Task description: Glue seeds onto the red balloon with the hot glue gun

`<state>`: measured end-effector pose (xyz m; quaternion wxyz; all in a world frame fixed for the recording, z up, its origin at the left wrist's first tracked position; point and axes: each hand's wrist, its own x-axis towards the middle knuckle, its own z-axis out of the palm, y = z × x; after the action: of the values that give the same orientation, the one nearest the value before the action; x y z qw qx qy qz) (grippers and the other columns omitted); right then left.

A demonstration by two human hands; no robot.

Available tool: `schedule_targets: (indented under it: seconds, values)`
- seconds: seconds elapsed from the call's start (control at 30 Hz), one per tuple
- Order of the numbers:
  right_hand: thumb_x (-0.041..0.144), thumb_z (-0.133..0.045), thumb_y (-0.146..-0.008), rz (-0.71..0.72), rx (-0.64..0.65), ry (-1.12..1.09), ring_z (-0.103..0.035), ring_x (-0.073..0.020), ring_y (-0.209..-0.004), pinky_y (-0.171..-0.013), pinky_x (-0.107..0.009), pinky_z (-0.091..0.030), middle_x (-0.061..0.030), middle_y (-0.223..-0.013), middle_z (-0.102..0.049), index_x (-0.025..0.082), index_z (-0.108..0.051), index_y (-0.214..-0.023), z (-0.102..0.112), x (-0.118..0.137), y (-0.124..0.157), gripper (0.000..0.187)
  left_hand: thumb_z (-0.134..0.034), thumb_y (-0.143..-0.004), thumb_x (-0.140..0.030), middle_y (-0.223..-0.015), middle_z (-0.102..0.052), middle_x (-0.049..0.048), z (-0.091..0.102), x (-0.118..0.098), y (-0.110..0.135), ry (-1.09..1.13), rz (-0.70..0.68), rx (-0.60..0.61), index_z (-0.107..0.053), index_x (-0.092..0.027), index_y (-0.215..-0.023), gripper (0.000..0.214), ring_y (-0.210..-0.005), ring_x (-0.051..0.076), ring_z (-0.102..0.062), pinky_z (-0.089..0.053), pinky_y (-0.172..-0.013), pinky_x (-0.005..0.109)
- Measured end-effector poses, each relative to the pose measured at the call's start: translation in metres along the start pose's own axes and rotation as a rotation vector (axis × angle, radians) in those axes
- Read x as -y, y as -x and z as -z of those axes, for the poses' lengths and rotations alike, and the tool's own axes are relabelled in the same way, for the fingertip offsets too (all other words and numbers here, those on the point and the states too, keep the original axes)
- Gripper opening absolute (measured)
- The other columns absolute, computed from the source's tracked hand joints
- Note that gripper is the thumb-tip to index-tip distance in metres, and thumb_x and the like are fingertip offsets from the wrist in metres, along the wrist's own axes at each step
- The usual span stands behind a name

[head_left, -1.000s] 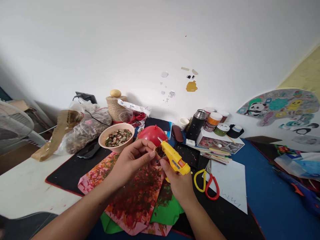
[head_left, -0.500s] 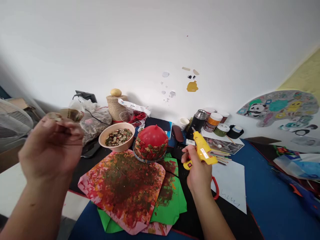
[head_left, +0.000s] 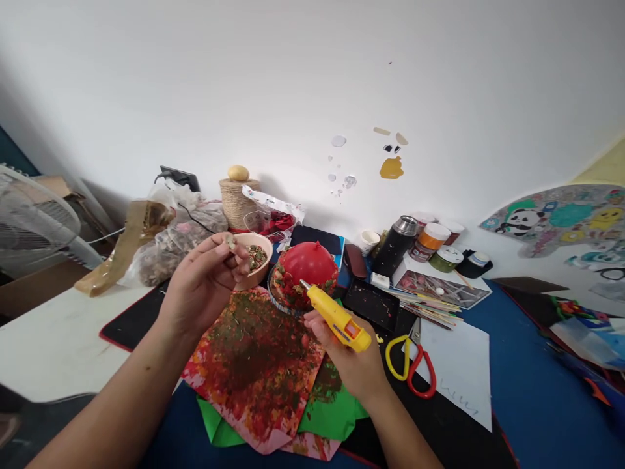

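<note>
My left hand (head_left: 202, 280) is raised at centre left, thumb and fingers pinched on a small pale flake (head_left: 231, 242) whose kind I cannot make out. Behind it stands a peach bowl (head_left: 266, 242) of similar brown and green pieces, partly covered by the hand. A yellow glue gun (head_left: 336, 317) is gripped in my right hand (head_left: 354, 358), its nozzle pointing up and left. Just past the nozzle sits a red balloon (head_left: 307, 260), its lower part ringed with red and green pieces, resting in a bowl-like holder. Stained pink paper (head_left: 266, 378) lies beneath both hands.
Yellow-and-red-handled scissors (head_left: 415, 361) lie right of the glue gun, near a black tray (head_left: 374, 305). A thermos (head_left: 396, 244) and paint jars (head_left: 432, 238) stand behind. A twine spool (head_left: 237, 202), plastic bags (head_left: 180, 228) and a fan (head_left: 39, 208) are at left.
My left hand has moved right, in front of the bowl, with the flake. The glue gun has swung left toward the balloon in my right hand, uncovering the scissors and tray.
</note>
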<state>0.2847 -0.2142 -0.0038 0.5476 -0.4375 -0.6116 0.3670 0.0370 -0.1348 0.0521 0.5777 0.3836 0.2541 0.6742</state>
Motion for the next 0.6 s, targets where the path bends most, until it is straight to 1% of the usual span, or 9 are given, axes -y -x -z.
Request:
schedule_targets:
  seconds: [0.07, 0.13, 0.23, 0.4, 0.5, 0.6]
  values:
    - [0.043, -0.077, -0.101, 0.003, -0.013, 0.015, -0.082, -0.0302, -0.094, -0.087, -0.042, -0.065, -0.009, -0.102, -0.087, 0.025, -0.087, -0.095, 0.001, 0.001, -0.001, 0.021, -0.088, -0.08, -0.024, -0.081, -0.074, 0.0031, -0.002, 0.005, 0.002, -0.024, 0.019, 0.008, -0.075, -0.016, -0.085, 0.016, -0.068, 0.013, -0.066, -0.059, -0.064, 0.02]
    - [0.042, -0.076, -0.101, -0.002, -0.037, 0.019, -0.081, -0.0294, -0.091, -0.085, -0.041, -0.064, -0.0083, -0.1, -0.086, 0.025, -0.087, -0.096, 0.003, 0.0, -0.001, 0.021, -0.09, -0.079, -0.026, -0.081, -0.075, 0.0035, -0.002, 0.009, 0.005, -0.046, 0.048, 0.041, -0.076, -0.016, -0.087, 0.019, -0.068, 0.013, -0.066, -0.058, -0.062, 0.021]
    - [0.043, -0.075, -0.102, 0.0, -0.049, 0.017, -0.08, -0.0288, -0.089, -0.083, -0.04, -0.064, -0.0081, -0.096, -0.085, 0.025, -0.087, -0.095, 0.004, -0.003, -0.001, 0.023, -0.09, -0.081, -0.031, -0.08, -0.075, 0.0048, -0.003, 0.016, 0.007, -0.096, 0.099, 0.133, -0.076, -0.015, -0.087, 0.022, -0.065, 0.014, -0.066, -0.056, -0.06, 0.022]
    - [0.047, -0.075, -0.102, -0.022, -0.011, 0.008, -0.08, -0.0284, -0.082, -0.079, -0.041, -0.064, -0.0081, -0.093, -0.085, 0.024, -0.085, -0.094, 0.0, -0.005, 0.002, 0.026, -0.09, -0.086, -0.036, -0.083, -0.076, 0.0048, -0.009, 0.024, 0.016, -0.16, 0.135, 0.263, -0.075, -0.017, -0.091, 0.025, -0.065, 0.014, -0.067, -0.055, -0.062, 0.024]
    - [0.05, -0.076, -0.102, -0.039, -0.031, -0.025, -0.081, -0.0301, -0.088, -0.083, -0.043, -0.065, -0.0094, -0.097, -0.086, 0.024, -0.086, -0.096, 0.0, -0.005, 0.003, 0.029, -0.088, -0.09, -0.037, -0.086, -0.076, 0.0048, -0.01, 0.029, 0.027, -0.23, 0.195, 0.352, -0.073, -0.018, -0.094, 0.024, -0.07, 0.015, -0.067, -0.054, -0.066, 0.024]
    - [0.055, -0.076, -0.101, -0.044, -0.06, -0.084, -0.082, -0.0306, -0.095, -0.087, -0.042, -0.066, -0.0099, -0.104, -0.087, 0.024, -0.088, -0.098, 0.0, -0.006, 0.003, 0.033, -0.084, -0.094, -0.038, -0.095, -0.076, 0.0049, -0.007, 0.036, 0.037, -0.306, 0.27, 0.399, -0.071, -0.019, -0.097, 0.024, -0.076, 0.015, -0.067, -0.053, -0.07, 0.025]
